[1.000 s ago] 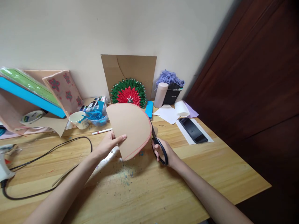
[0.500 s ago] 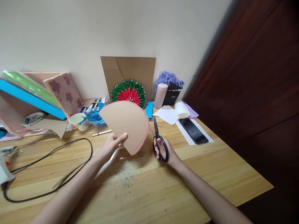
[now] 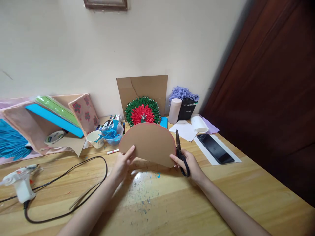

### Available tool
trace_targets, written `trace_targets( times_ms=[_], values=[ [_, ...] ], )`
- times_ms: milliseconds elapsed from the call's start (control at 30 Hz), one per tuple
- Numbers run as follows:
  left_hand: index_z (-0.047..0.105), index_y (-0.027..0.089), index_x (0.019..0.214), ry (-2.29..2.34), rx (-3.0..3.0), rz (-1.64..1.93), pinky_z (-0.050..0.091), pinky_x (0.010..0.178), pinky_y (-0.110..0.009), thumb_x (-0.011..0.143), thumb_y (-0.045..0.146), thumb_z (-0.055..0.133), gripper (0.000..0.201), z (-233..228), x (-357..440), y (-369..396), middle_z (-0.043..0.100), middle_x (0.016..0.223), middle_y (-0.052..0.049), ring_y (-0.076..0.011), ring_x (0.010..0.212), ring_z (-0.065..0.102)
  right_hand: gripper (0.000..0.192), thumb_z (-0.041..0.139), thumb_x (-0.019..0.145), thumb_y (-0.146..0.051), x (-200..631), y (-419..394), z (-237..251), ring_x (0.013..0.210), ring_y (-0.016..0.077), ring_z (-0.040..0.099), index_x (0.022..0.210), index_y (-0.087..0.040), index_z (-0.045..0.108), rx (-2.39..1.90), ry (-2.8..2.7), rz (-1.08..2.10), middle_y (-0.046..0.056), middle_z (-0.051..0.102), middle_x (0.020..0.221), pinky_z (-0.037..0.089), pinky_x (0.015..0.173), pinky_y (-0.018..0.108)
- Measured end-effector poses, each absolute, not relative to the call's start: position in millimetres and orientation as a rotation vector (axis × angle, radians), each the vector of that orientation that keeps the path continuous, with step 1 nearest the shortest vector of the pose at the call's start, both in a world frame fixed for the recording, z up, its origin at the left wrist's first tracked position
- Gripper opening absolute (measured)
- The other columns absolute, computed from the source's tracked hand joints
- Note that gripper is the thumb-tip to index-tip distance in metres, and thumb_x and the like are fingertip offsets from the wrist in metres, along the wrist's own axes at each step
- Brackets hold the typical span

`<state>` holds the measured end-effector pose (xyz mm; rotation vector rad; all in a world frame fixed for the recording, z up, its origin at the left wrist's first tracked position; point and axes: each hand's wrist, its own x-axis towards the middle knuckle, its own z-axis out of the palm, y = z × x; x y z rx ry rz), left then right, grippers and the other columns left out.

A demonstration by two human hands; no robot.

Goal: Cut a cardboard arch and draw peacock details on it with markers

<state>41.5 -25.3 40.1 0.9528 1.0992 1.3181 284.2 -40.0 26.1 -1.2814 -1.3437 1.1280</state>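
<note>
A rounded, fan-shaped piece of brown cardboard [image 3: 147,142] with a reddish line along its curved edge is held up above the table. My left hand [image 3: 125,161] pinches its lower left side, thumb on the front face. At the right edge, my right hand [image 3: 190,164] grips the same cardboard between thumb and fingers. Black-handled scissors [image 3: 179,149] hang on that right hand too, blades closed and pointing away from me. Behind the cardboard, a green and red petalled craft piece [image 3: 144,109] stands against a square cardboard sheet [image 3: 150,87].
On the left lie a white glue gun [image 3: 22,183] and its black cord [image 3: 105,170]. A paper cup [image 3: 95,139] and a clear bowl [image 3: 116,137] stand by a pink fabric box [image 3: 82,111]. A phone [image 3: 215,149] rests on white paper at right, near purple yarn [image 3: 183,94].
My right hand has moved onto the cardboard's right edge, scissors still in it. The cardboard has turned to lie more level, its curved edge facing away. The view has tilted up and left.
</note>
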Motion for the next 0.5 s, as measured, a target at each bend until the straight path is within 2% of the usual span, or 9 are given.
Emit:
trace_targets(
  times_ms=[167, 300, 400, 500],
  values=[
    [0.064, 0.013, 0.101, 1.362, 1.35, 1.048, 0.051, 0.084, -0.041, 0.055, 0.039, 0.08, 0.056, 50.0, 4.3, -4.1, 0.07, 0.101, -0.011, -0.0311, 0.097, 0.062, 0.034, 0.065, 0.073, -0.049, 291.6, -29.2, 14.7, 0.048, 0.0108, 0.049, 0.077, -0.017, 0.053, -1.227, -1.421, 1.137, -0.003, 0.05, 0.057, 0.041, 0.047, 0.024],
    [0.063, 0.014, 0.104, 1.328, 1.363, 1.159, 0.048, 0.087, -0.038, 0.063, 0.043, 0.074, 0.051, 37.3, 3.0, -1.3, 0.068, 0.109, -0.01, -0.0285, 0.103, 0.06, 0.042, 0.066, 0.07, -0.052, 289.5, -25.1, 9.3, 0.045, 0.0099, 0.048, 0.088, -0.017, 0.053, -1.231, -1.22, 1.122, -0.004, 0.052, 0.059, 0.044, 0.047, 0.025],
    [0.061, 0.013, 0.108, 1.287, 1.303, 1.228, 0.045, 0.093, -0.039, 0.069, 0.044, 0.068, 0.05, 21.1, 4.3, 0.1, 0.064, 0.117, -0.012, -0.0277, 0.109, 0.057, 0.045, 0.068, 0.065, -0.055, 292.3, -23.2, 10.1, 0.043, 0.0099, 0.046, 0.084, -0.017, 0.053, -1.248, -1.135, 1.087, -0.005, 0.048, 0.054, 0.045, 0.047, 0.026],
    [0.063, 0.011, 0.103, 1.284, 1.324, 1.161, 0.045, 0.091, -0.041, 0.067, 0.041, 0.069, 0.048, 8.6, -0.7, 2.8, 0.066, 0.111, -0.013, -0.029, 0.104, 0.06, 0.046, 0.072, 0.061, -0.053, 295.6, -22.7, 10.1, 0.042, 0.0093, 0.046, 0.082, -0.017, 0.053, -1.25, -1.123, 1.082, -0.006, 0.047, 0.054, 0.043, 0.044, 0.024]
  ],
)
